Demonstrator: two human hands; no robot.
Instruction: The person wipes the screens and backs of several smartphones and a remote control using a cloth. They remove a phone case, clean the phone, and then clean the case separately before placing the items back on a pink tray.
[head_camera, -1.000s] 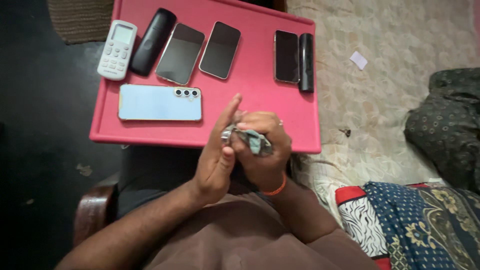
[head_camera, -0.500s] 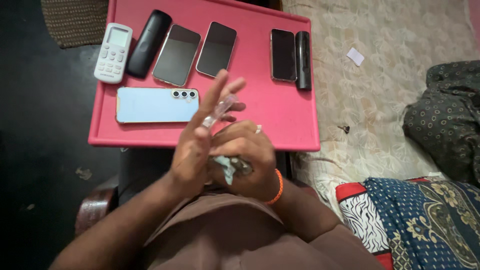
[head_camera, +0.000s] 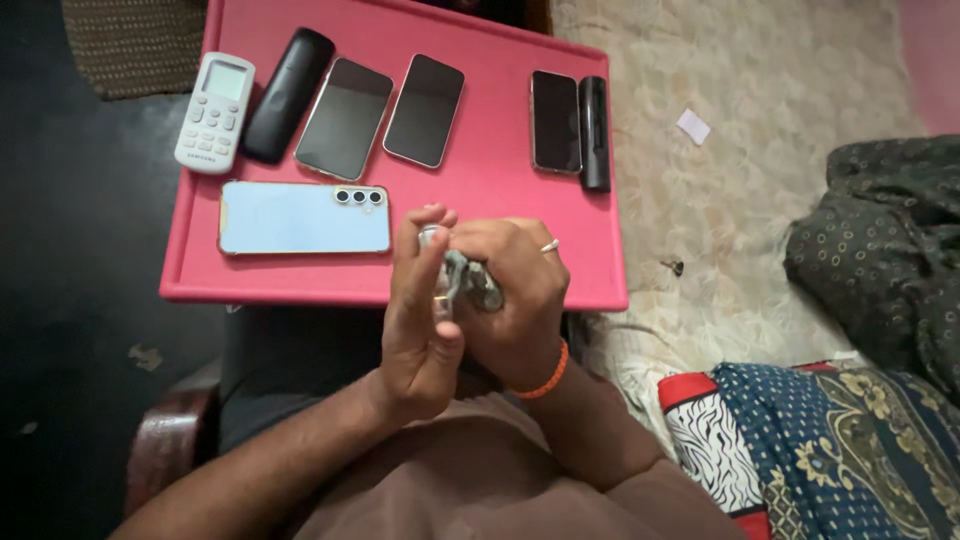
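My left hand (head_camera: 415, 320) stands upright at the near edge of a pink tray (head_camera: 490, 200), holding a thin flat device (head_camera: 430, 238) edge-on, mostly hidden by the fingers. My right hand (head_camera: 520, 300) presses a crumpled grey-green cloth (head_camera: 470, 283) against that device. On the tray lie a light blue phone (head_camera: 300, 218) face down, a white remote (head_camera: 213, 112), a black remote (head_camera: 287, 95), two dark-screened phones (head_camera: 343, 120) (head_camera: 424, 110), a third phone (head_camera: 555, 121) and a black bar-shaped object (head_camera: 595, 132).
The tray rests over my lap. To the right spreads a cream patterned sheet (head_camera: 760, 200) with a paper scrap (head_camera: 692, 126) and a small dark object (head_camera: 676, 267). A dark dotted pillow (head_camera: 880, 250) and blue floral fabric (head_camera: 840, 450) lie further right.
My left hand's fingers, spread upward half a second ago, have curled around the device. The right hand with the cloth has moved up from below onto it.
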